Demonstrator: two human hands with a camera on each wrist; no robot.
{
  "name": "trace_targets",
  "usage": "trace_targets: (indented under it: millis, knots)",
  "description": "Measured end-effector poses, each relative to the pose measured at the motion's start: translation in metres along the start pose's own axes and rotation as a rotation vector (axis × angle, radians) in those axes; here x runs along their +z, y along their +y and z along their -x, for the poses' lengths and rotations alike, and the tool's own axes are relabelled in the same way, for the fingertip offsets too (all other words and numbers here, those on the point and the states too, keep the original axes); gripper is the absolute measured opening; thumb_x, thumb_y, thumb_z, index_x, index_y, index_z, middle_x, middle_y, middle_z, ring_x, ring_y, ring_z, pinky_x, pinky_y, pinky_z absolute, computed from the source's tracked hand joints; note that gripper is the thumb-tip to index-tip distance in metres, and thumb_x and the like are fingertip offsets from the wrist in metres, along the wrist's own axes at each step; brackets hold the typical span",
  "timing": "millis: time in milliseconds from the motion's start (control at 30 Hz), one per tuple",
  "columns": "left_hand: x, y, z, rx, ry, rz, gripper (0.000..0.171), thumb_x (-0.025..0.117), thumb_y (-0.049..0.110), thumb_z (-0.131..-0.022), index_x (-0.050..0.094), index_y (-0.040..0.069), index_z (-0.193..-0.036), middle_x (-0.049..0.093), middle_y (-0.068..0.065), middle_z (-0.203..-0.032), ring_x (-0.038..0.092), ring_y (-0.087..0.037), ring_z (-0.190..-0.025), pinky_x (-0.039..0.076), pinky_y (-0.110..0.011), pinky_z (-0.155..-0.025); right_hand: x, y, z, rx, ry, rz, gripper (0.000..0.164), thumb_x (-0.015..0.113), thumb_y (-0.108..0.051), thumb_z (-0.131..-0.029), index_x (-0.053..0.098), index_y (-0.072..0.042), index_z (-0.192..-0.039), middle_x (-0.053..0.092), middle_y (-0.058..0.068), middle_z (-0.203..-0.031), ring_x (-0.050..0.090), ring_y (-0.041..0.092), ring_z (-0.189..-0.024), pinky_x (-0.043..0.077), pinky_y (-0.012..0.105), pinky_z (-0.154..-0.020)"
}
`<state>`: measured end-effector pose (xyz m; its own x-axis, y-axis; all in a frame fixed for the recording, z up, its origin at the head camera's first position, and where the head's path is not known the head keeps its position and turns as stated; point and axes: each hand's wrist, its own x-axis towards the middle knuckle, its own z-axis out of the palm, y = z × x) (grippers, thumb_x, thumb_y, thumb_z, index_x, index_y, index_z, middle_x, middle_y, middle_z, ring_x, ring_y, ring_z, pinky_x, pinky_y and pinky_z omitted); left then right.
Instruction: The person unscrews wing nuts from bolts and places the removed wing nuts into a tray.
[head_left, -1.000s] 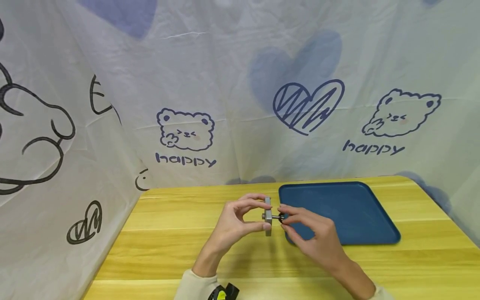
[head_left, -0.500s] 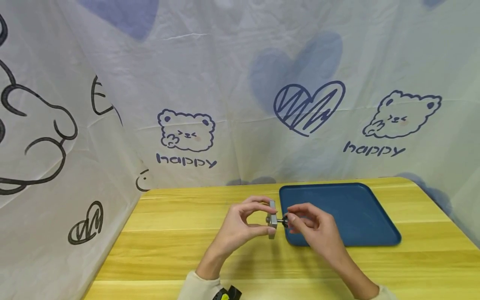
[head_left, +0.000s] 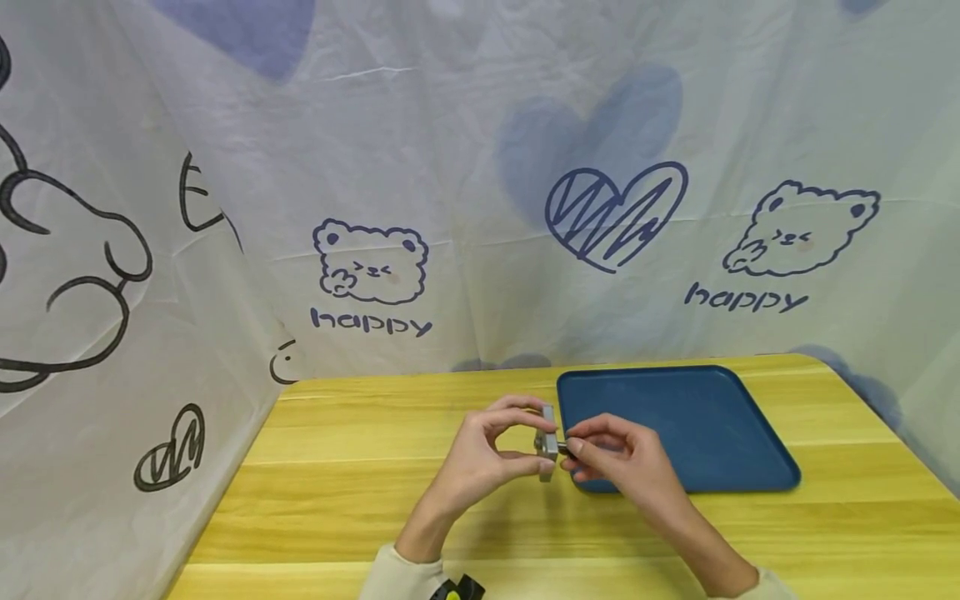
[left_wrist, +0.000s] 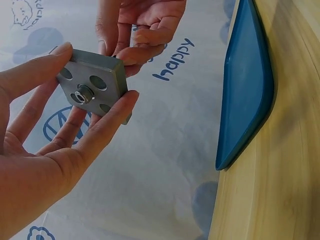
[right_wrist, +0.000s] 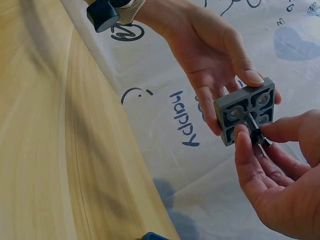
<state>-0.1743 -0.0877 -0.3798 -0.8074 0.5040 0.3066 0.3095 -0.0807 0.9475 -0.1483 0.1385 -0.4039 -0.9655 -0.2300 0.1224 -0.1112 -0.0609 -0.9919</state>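
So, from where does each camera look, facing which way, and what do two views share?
Head: worn on the head, facing forward and down at the wooden table and blue tray; the left hand and right hand show.
Left wrist: worn there, facing the flat side of the grey square plate; both hands show.
Right wrist: worn there, facing the ribbed side and metal rod; both hands show.
Both wrist views share the grey square plate, from opposite sides.

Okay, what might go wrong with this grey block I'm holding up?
Your left hand grips the grey block only by its edges, so it might slip and drop onto the table. Your right hand pinches the black piece on the metal shaft; a sideways push might jam the shaft.
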Motion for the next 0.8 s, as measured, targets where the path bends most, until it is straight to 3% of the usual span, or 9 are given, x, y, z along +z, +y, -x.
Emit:
trace_targets:
  millis: [200,333,500,733,800]
  knots:
    - [-0.002,-0.002,0.001,0.017,0.009,0.007,0.034,0.082,-0.007,-0.082,0.075,-0.002,-0.115,0.059,-0.014,-0.137,0.051,-0.028,-0.134,0.059,-0.042,-0.093,0.001,0.002,0.001,-0.145,0.046,0.143,0.019,0.072,-0.011,-0.097,0.068,0.003,-0.109,0.072,0.019,-0.104,0.075,0.022,-0.087,0.064,0.041,-0.072]
    - [-0.003,-0.002,0.001,0.037,0.02,-0.002,0.033,0.083,-0.005,-0.083,0.075,-0.002,-0.115,0.06,-0.014,-0.136,0.052,-0.027,-0.133,0.053,-0.04,-0.104,0.004,0.004,0.001,-0.26,0.063,0.197,0.01,0.073,-0.005,-0.096,0.07,-0.002,-0.104,0.072,0.016,-0.106,0.074,0.022,-0.091,0.064,0.037,-0.074]
    - [-0.004,-0.002,0.001,0.049,0.031,-0.009,0.034,0.083,-0.005,-0.083,0.076,0.0,-0.115,0.061,-0.011,-0.135,0.053,-0.024,-0.132,0.044,-0.043,-0.114,0.007,0.007,0.002,-0.404,0.089,0.281,0.012,0.073,0.001,-0.094,0.07,-0.008,-0.1,0.072,0.011,-0.11,0.073,0.019,-0.098,0.064,0.034,-0.077]
    - [-0.006,0.0,0.0,0.065,0.061,0.004,0.035,0.083,-0.003,-0.083,0.075,0.0,-0.117,0.061,-0.013,-0.136,0.053,-0.025,-0.134,0.038,-0.045,-0.118,0.006,0.01,-0.001,-0.793,0.152,0.559,0.038,0.08,0.015,-0.078,0.076,-0.014,-0.101,0.075,0.01,-0.111,0.074,0.023,-0.096,0.06,0.022,-0.08]
    - [-0.007,0.001,0.001,0.064,0.063,0.022,0.035,0.083,-0.003,-0.083,0.075,-0.001,-0.117,0.061,-0.015,-0.136,0.053,-0.026,-0.133,0.038,-0.046,-0.118,0.006,0.011,-0.004,-0.89,0.164,0.584,0.032,0.081,0.011,-0.08,0.077,-0.013,-0.102,0.075,0.012,-0.112,0.074,0.026,-0.096,0.059,0.02,-0.082]
